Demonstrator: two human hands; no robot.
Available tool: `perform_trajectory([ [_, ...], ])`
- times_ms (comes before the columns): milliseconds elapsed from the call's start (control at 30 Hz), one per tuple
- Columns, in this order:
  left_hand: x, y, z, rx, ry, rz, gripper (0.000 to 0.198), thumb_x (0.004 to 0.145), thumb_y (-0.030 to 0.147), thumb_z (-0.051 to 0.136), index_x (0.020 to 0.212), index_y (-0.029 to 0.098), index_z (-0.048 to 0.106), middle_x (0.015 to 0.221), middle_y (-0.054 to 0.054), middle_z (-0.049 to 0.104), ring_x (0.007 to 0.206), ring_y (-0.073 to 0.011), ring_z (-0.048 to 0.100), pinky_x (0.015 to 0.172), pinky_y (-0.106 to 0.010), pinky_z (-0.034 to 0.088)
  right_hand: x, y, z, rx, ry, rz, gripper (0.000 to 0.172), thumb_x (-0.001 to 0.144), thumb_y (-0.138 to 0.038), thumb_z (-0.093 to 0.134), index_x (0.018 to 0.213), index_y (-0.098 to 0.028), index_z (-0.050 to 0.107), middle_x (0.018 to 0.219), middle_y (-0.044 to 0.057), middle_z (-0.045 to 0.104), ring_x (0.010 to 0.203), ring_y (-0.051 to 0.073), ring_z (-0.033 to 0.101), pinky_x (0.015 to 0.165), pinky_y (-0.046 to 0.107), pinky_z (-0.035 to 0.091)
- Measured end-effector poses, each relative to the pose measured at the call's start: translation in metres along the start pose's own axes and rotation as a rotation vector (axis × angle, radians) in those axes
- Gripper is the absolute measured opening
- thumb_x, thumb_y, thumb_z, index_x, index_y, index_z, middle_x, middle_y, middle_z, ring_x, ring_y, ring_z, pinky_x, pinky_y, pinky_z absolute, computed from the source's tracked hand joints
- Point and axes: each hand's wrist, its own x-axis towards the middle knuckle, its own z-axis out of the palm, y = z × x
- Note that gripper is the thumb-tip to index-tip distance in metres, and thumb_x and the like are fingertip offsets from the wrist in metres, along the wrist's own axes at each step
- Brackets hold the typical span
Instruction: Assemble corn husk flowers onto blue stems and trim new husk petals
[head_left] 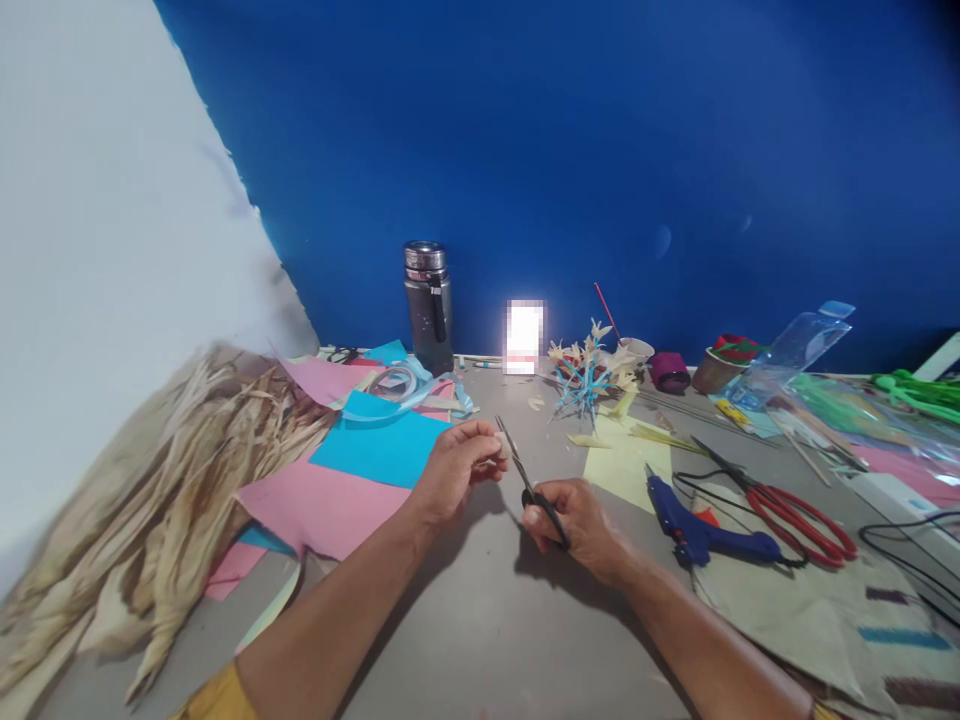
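Observation:
In the middle of the head view, my right hand (574, 520) grips a pair of black-handled scissors (516, 455). Their blades point up and away from me, and they look nearly closed. Just left of the blades, the fingertips of my left hand (463, 468) are pinched together. Something small and pale seems to be between them, too small to name. Behind my left wrist lie a blue sheet (382, 437) and a pink sheet (322, 505). Beyond the scissors stands a bunch of pale husk flowers (600, 345) with blue stems (585, 388).
Dried corn husks (202, 470) are heaped at the left. A dark flask (429, 310) stands against the blue wall. To the right lie a blue glue gun (701, 525), large red-handled scissors (799, 520), a yellow sheet (622, 465) and a tilted clear plastic bottle (795, 350).

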Motion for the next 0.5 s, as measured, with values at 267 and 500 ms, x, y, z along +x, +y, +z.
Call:
perform_trajectory([
  [267, 0.0003, 0.0024, -0.0008, 0.009, 0.026, 0.004, 0.015, 0.065, 0.026, 0.070, 0.067, 0.017, 0.058, 0.063, 0.002, 0.059, 0.059, -0.0127, 0.059, 0.061, -0.026, 0.045, -0.0010, -0.0060, 0.0016, 0.021, 0.007, 0.032, 0.069, 0.067, -0.083, 0.060, 0.048, -0.017, 0.053, 0.047, 0.000, 0.050, 0.047, 0.008, 0.037, 0.046, 0.023, 0.026],
  [500, -0.0003, 0.0031, -0.0002, 0.001, 0.026, -0.004, 0.019, 0.067, 0.028, 0.073, 0.068, 0.017, 0.057, 0.065, 0.002, 0.058, 0.060, -0.0119, 0.059, 0.061, -0.025, 0.045, -0.0002, -0.0076, 0.0024, 0.035, 0.032, 0.064, 0.067, 0.064, -0.081, 0.064, 0.047, -0.017, 0.052, 0.044, 0.000, 0.048, 0.045, 0.008, 0.034, 0.045, 0.023, 0.025],
])
